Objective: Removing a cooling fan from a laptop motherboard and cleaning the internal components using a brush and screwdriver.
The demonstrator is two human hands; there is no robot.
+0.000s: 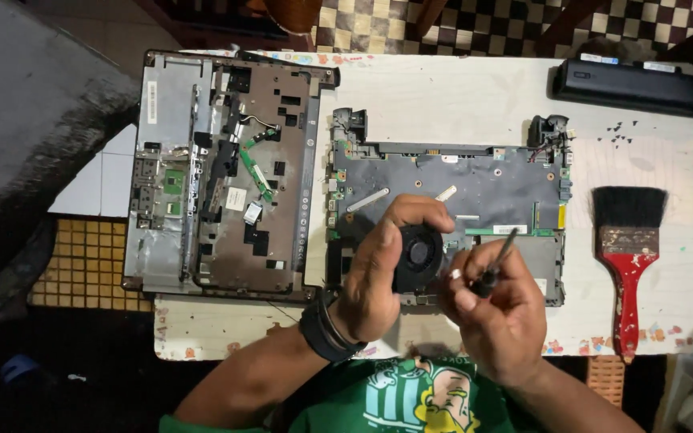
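Note:
A laptop base with its grey mainboard (pixel 475 183) lies open on the small white table (pixel 451 92). My left hand (pixel 378 269) grips the round black cooling fan (pixel 420 255) at the board's near edge. My right hand (pixel 495 309) holds a black-handled screwdriver (pixel 497 258), its tip pointing up and away just right of the fan. A ring shows on one finger of the right hand and a dark band sits on my left wrist.
The laptop's removed top cover (pixel 222 172) lies inside-up on the table's left. A red-handled paintbrush (pixel 627 240) rests at the right, several loose black screws (pixel 619 135) near it. A long black battery (pixel 639 84) sits at the far right corner. Tiled floor surrounds the table.

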